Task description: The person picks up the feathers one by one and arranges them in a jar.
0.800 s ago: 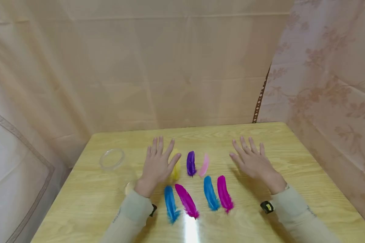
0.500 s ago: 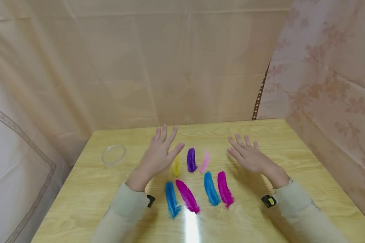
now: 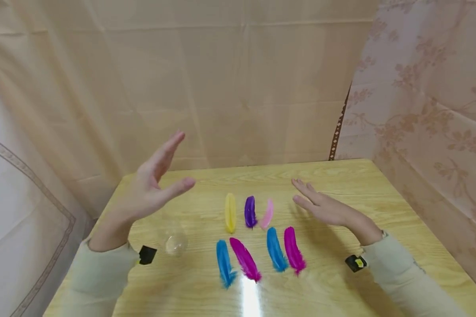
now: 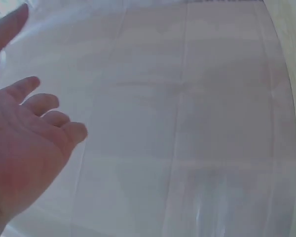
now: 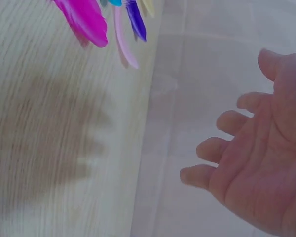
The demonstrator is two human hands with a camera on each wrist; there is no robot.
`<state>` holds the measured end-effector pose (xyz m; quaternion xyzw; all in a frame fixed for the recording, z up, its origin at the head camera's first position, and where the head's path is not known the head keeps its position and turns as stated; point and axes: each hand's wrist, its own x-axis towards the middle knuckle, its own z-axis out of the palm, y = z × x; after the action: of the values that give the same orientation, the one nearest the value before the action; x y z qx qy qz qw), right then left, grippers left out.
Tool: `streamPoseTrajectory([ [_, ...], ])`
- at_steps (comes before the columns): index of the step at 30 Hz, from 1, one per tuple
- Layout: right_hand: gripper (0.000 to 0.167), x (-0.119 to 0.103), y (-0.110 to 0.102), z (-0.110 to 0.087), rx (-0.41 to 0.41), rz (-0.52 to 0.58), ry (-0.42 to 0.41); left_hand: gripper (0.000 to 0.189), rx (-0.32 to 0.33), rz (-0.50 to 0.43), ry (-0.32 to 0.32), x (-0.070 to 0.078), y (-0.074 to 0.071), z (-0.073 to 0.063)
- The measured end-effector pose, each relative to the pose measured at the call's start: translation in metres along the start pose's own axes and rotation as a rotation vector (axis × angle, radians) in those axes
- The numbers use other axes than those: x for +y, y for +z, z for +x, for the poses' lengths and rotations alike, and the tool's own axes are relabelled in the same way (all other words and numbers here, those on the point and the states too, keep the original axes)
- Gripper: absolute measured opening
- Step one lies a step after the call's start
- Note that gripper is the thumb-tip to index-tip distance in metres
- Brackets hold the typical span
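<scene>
From where I stand, the person's left hand [image 3: 148, 187] hangs well above the left side of the surface [image 3: 317, 293], thumb spread from the fingers, nothing held. The right hand [image 3: 329, 209] hovers lower over the right side, fingers extended and also free of any load, its shadow falling on the wood. Between them lie seven feathers: in the far row, left to right, the yellow feather [image 3: 230, 212], the purple feather [image 3: 251, 212] and the pale pink feather [image 3: 267, 214]; nearer, the left blue feather [image 3: 224, 264] beside the left magenta feather [image 3: 243, 259], then the right blue feather [image 3: 276, 249] beside the right magenta feather [image 3: 294, 251]. A clear round thing [image 3: 176, 244] sits left of them, hard to make out. With things this light, I'd judge slow movement best, since a brisk sweep could stir the air and scatter them. Any pinch would probably suit the quill, lightly, to spare the barbs. The left hand should mind that see-through thing near it, easily knocked; the right has the pale pink feather closest.
</scene>
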<state>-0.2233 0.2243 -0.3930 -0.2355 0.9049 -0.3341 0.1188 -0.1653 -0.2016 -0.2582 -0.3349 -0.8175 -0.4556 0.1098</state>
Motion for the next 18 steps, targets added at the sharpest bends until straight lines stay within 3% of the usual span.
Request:
streamPoseTrajectory([
  [4,0.077,0.004,0.000,-0.001,0.029,0.000,-0.038,0.104,0.066,-0.115,-0.013,-0.008,-0.023,-0.012],
  [9,0.082,0.004,0.001,-0.003,0.019,-0.026,-0.101,0.122,0.126,-0.323,0.026,-0.036,-0.041,-0.035],
  [14,0.082,0.007,0.001,-0.008,-0.068,-0.013,-0.160,0.123,0.106,-0.341,0.026,-0.072,-0.051,-0.065],
  [18,0.079,0.008,0.001,-0.013,-0.137,0.016,-0.162,0.114,0.040,-0.416,-0.050,-0.098,-0.054,-0.087],
])
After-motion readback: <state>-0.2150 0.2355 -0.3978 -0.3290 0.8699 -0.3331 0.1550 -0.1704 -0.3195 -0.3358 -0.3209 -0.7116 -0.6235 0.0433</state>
